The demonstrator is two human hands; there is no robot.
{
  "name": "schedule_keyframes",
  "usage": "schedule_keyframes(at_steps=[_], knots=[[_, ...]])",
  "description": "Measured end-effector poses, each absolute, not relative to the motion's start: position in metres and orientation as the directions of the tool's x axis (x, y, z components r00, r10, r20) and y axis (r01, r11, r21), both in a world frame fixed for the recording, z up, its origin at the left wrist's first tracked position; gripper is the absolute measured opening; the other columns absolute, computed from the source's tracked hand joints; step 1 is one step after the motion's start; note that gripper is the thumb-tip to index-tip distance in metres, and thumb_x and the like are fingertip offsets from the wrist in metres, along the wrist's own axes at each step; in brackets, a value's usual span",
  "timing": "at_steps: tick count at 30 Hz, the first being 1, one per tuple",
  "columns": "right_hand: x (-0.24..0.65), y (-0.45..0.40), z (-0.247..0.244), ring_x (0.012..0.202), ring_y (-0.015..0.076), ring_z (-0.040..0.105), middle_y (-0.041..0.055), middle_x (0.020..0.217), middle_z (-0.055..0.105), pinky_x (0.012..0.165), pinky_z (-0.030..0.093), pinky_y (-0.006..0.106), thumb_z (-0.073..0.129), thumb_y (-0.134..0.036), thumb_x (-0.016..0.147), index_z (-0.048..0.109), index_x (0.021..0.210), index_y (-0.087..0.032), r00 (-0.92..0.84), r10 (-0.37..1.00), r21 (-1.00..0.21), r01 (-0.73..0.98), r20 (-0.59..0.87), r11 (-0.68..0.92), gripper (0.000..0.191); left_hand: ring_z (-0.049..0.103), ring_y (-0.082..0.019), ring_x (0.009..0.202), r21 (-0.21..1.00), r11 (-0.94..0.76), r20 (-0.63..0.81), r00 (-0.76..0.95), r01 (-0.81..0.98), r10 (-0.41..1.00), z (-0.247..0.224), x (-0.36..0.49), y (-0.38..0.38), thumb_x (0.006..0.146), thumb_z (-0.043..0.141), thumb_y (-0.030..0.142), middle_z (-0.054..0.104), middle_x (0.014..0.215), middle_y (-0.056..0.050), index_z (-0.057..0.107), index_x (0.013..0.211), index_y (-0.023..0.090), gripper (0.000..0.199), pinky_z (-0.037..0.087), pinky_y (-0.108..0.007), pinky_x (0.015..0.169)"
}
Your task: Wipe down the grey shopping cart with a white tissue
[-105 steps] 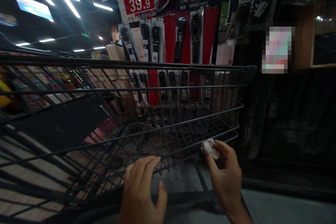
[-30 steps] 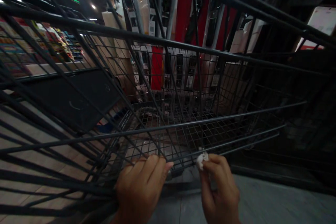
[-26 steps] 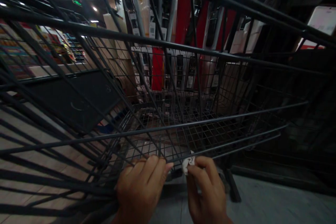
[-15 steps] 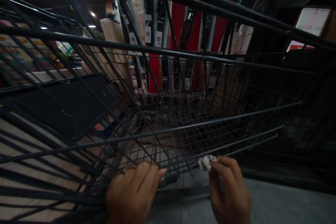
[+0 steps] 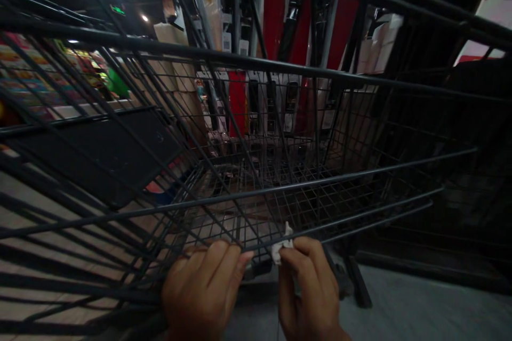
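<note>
A dark metal shopping cart (image 5: 256,191) fills most of the view, its wire side facing me. Low on that side, my left hand (image 5: 204,287) is closed around a cart bar, with the thumb along it. To its right, my right hand (image 5: 310,282) pinches a small crumpled white tissue (image 5: 283,248) between thumb and fingers. The tissue touches a lower rail of the cart, and part of it sticks up behind the bar. Inside the basket I see only bare wire mesh around the middle.
Beyond the cart, packaged goods (image 5: 228,10) hang on a red-backed display. A dark flat panel (image 5: 100,154) sits at the cart's left end. Colourful shelves (image 5: 28,80) stand further left. Grey floor tiles (image 5: 408,303) show at lower right.
My right hand has moved left along the rail with the tissue, closer to my left hand. The left hand keeps its grip. The view has shifted slightly.
</note>
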State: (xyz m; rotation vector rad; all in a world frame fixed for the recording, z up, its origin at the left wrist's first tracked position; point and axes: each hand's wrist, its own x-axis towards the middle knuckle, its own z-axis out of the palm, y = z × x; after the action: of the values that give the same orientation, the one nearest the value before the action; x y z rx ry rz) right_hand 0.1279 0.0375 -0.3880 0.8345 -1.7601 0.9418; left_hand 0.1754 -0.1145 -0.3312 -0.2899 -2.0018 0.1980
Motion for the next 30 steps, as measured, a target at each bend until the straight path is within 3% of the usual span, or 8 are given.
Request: schedule_keyframes(at_steps=[8, 16, 23, 26, 30], knots=[[0.127, 0.048, -0.401, 0.068, 0.0134, 0.060, 0.0067, 0.080, 0.063, 0.058, 0.052, 0.023, 0.046, -0.009, 0.090, 0.062, 0.091, -0.017, -0.231, -0.189, -0.081, -0.811, 0.954, 0.579, 0.018, 0.046, -0.013, 0.048, -0.262, 0.959, 0.862, -0.420, 0.109, 0.283, -0.333, 0.176, -0.116, 0.094, 0.048, 0.021, 0.054, 0.054, 0.004, 0.056, 0.069, 0.021, 0.027, 0.029, -0.030, 0.050], [0.123, 0.084, -0.430, 0.071, 0.0144, 0.063, 0.0053, 0.082, 0.062, 0.058, 0.053, 0.023, 0.050, -0.012, 0.089, 0.061, 0.096, -0.018, -0.429, -0.124, -0.279, -0.754, 0.894, 0.595, 0.014, 0.043, -0.014, 0.053, -0.253, 0.962, 0.857, -0.438, 0.103, 0.272, -0.340, 0.176, -0.117, 0.095, 0.047, 0.022, 0.054, 0.058, 0.002, 0.055, 0.070, 0.020, 0.026, 0.026, -0.030, 0.054], [0.141, 0.061, -0.368, 0.087, 0.0163, 0.066, 0.0062, 0.095, 0.066, 0.070, 0.056, 0.025, 0.056, -0.009, 0.086, 0.065, 0.098, -0.020, -0.211, -0.173, -0.112, -0.883, 0.962, 0.456, 0.019, 0.042, -0.015, 0.053, -0.236, 0.966, 0.866, -0.428, 0.110, 0.260, -0.338, 0.176, -0.114, 0.096, 0.045, 0.023, 0.052, 0.056, 0.002, 0.054, 0.068, 0.020, 0.029, 0.025, -0.031, 0.054], [0.135, 0.040, -0.373, 0.084, 0.0164, 0.065, 0.0089, 0.094, 0.068, 0.072, 0.056, 0.028, 0.050, -0.008, 0.089, 0.064, 0.098, -0.016, -0.175, -0.203, -0.079, -0.910, 0.963, 0.406, 0.018, 0.043, -0.015, 0.053, -0.233, 0.965, 0.865, -0.428, 0.117, 0.261, -0.338, 0.176, -0.114, 0.096, 0.044, 0.022, 0.053, 0.058, 0.002, 0.054, 0.070, 0.020, 0.028, 0.026, -0.031, 0.054], [0.131, 0.037, -0.395, 0.080, 0.0161, 0.065, 0.0094, 0.090, 0.068, 0.068, 0.056, 0.028, 0.047, -0.009, 0.091, 0.064, 0.096, -0.015, -0.217, -0.219, -0.090, -0.876, 0.951, 0.473, 0.018, 0.044, -0.016, 0.054, -0.235, 0.966, 0.850, -0.458, 0.111, 0.260, -0.339, 0.177, -0.114, 0.097, 0.042, 0.023, 0.054, 0.058, 0.002, 0.054, 0.071, 0.021, 0.029, 0.026, -0.031, 0.055]])
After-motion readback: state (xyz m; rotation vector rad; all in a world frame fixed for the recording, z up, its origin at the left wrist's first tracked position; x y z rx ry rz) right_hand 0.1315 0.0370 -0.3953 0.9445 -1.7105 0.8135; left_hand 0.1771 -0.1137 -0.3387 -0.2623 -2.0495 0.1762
